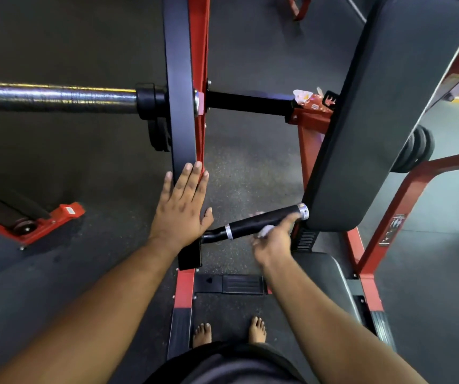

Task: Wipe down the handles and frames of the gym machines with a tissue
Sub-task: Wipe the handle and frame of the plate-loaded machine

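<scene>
Two hands at work. Left hand [181,207] flat, fingers straight and together, pressed on the black arm [180,79] of the machine. Right hand [273,241] curled round one white tissue [266,230], holding it against the underside of the single black handle [261,221], near its chrome end cap. Two chrome rings on that handle. One steel bar [53,97] out to the left. One back pad [389,106] to the right, one seat [319,270] below it. Two bare feet [229,332] on the floor.
</scene>
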